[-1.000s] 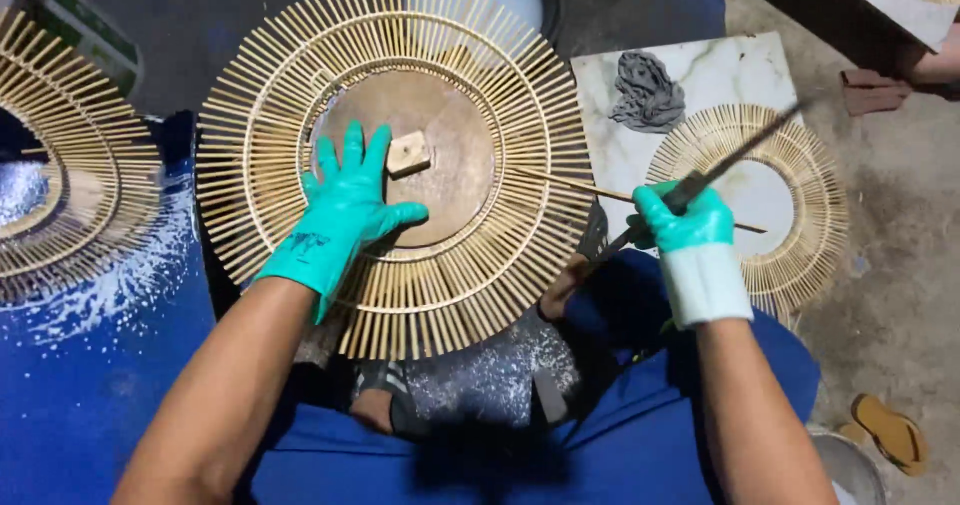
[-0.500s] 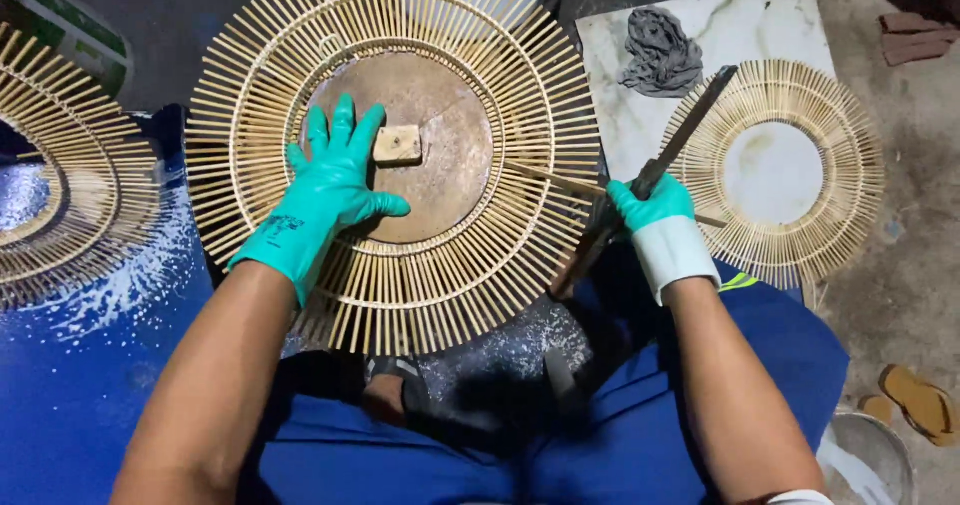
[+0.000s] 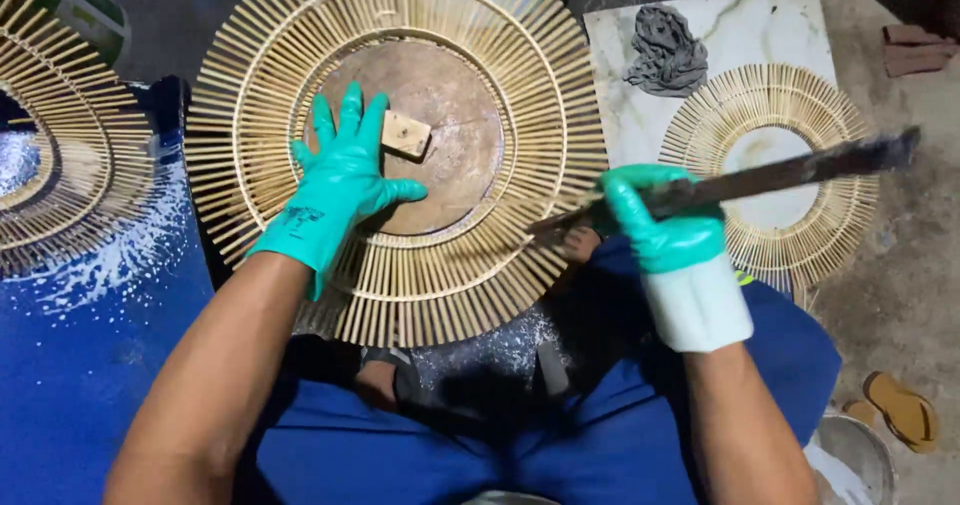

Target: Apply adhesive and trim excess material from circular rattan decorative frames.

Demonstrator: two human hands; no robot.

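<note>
Pressing your left hand (image 3: 340, 190) flat, fingers spread, on the large round bamboo-stick sunburst frame (image 3: 395, 145) over your lap, your right hand (image 3: 655, 215) grips a long dark blade (image 3: 760, 177) at the frame's right rim; trimming seems underway, so steady it carefully.

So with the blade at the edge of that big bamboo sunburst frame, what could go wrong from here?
1. The right hand grips a long dark blade whose tip meets the frame's slats at lap level; a slip might drive it toward the legs.
2. The left hand lies flat on the frame near the small wood block, close enough that a skidding blade could reach it.
3. Thin slats may split.
</note>
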